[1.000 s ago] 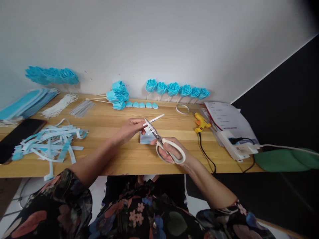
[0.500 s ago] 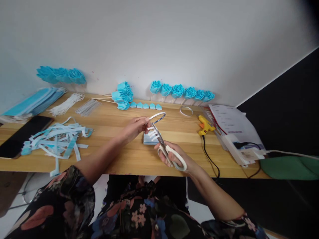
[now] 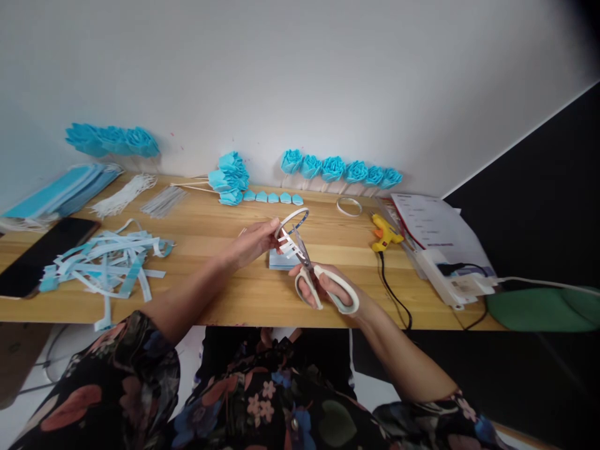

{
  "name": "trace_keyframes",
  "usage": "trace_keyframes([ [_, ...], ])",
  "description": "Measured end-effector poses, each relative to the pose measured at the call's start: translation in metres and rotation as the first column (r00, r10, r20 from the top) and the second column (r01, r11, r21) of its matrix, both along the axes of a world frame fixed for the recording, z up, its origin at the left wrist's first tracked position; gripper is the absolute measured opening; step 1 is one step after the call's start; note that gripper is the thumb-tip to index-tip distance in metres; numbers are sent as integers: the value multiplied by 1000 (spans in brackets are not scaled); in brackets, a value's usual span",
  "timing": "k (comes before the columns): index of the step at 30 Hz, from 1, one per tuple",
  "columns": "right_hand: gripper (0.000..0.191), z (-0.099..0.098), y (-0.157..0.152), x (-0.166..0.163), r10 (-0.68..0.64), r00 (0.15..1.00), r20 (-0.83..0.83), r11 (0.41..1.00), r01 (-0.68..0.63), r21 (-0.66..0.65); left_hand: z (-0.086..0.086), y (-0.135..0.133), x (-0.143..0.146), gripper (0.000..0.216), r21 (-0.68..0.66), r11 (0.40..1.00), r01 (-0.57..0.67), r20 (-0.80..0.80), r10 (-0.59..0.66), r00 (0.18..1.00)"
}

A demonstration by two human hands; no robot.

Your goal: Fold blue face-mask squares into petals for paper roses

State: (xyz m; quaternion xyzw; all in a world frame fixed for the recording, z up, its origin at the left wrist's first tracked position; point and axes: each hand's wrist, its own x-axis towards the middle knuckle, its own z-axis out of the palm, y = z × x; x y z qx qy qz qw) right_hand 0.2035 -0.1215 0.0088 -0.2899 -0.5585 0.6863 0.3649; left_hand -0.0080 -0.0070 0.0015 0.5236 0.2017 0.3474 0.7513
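My left hand (image 3: 257,242) is closed on a narrow tape roll (image 3: 307,215), a thin white ring with printed blue marks inside. Several short white strips (image 3: 290,246) stick out below the ring near the fingertips. My right hand (image 3: 340,284) grips a pair of scissors (image 3: 306,260) with cream handles, its fingers through the loops. The blades are parted and point up and away from me, meeting the strips and the ring's lower edge. Under them, a stack of light blue folded pieces (image 3: 279,261) lies on the table, partly hidden by my hands.
Blue fabric roses (image 3: 333,169) stand along the wall, with small folded pieces (image 3: 273,197) before them. At right are a yellow glue gun (image 3: 387,232), another tape ring (image 3: 349,206) and a power strip (image 3: 438,278). Cut strips (image 3: 110,259) and a phone (image 3: 42,256) lie left.
The scissors' blades and handles have spread wider apart. The tape roll has tilted slightly and shifted a little left in my left hand. The view has moved slightly.
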Motion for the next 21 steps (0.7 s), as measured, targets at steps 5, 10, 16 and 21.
trace_keyframes([
  [5, 58, 3, 2, -1, -1, 999, 33, 1000, 1, 13, 3, -4, 1, 55, -21, 1000, -23, 12, 23, 1000],
  [10, 60, 6, 3, -2, -6, 999, 48, 1000, 6, 10, 8, -7, 1, 55, -28, 1000, -15, 9, 15, 1000],
  [16, 56, 3, 7, -2, 16, 1000, 13, 999, -16, 34, 3, -6, 0, 52, 4, 1000, 24, -14, -24, 1000],
  [21, 56, -1, 9, 0, 38, 999, -3, 999, -38, 16, -1, -5, -2, 49, 39, 998, 42, -1, -42, 999],
])
